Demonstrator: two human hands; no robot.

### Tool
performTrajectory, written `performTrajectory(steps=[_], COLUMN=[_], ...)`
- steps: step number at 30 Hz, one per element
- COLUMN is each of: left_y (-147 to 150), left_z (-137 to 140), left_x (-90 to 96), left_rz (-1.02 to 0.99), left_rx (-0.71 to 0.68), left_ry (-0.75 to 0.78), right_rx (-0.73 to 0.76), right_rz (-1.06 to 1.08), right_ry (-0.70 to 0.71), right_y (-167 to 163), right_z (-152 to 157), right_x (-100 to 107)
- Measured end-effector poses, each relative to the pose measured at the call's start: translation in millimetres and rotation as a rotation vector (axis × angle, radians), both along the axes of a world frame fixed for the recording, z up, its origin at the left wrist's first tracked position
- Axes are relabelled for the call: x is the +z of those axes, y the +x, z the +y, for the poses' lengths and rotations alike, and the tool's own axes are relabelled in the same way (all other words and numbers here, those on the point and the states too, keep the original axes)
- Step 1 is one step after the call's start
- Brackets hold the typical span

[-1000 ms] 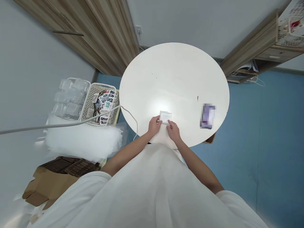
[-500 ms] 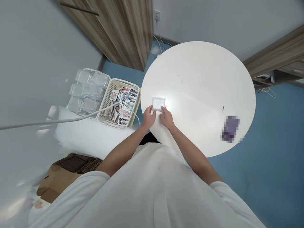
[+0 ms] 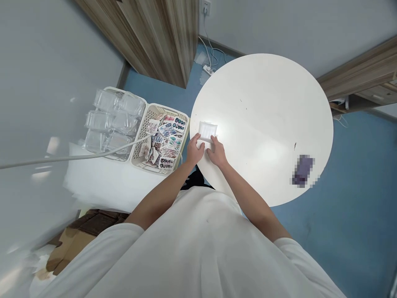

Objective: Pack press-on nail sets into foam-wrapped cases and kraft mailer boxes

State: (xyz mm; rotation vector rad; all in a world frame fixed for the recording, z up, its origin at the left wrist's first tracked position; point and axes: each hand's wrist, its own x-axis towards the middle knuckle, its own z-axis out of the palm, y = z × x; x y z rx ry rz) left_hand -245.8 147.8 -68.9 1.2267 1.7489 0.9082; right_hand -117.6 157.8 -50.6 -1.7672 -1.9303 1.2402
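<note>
A small, flat, whitish translucent case (image 3: 208, 130) lies near the left edge of the round white table (image 3: 273, 91). At its near left corner, my left hand (image 3: 194, 151) grips it with the fingers along the side and the thumb at the near edge. On the opposite corner, my right hand (image 3: 217, 152) holds it the same way. What the case contains cannot be made out.
Left of the table, a white basket (image 3: 136, 155) holds several cards of colourful press-on nails (image 3: 167, 130). Beside it, another basket carries stacked clear plastic boxes (image 3: 104, 120). A white cable (image 3: 93, 156) crosses over both. A blurred purple object (image 3: 303, 169) lies at the table's right.
The camera view has shifted slightly, so the baskets and floor cables appear displaced. Both hands stay at the case's near corners, and the case has hardly moved.
</note>
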Motion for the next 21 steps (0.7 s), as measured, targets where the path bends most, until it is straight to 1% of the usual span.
performTrajectory(steps=[3,11,16,21], left_y=[0,-2,-3,-1], left_z=[0,-3,-10,-25], left_x=[0.5,-3.1,-7.5,-9.1], left_rz=[-0.002,-0.040,-0.057,-0.087], left_rx=[-0.005,0.008,0.037,0.095], left_ry=[0.003,0.043,0.060,0.033], right_rx=[-0.006,-0.038,-0.062,-0.127], right_rz=[-0.021,-0.010,0.002,0.064], right_ry=[-0.014,0.024,0.011,-0.089], right_y=[0,0,14,39], right_z=[-1,-7,-25,-51], right_x=[0,1,3,10])
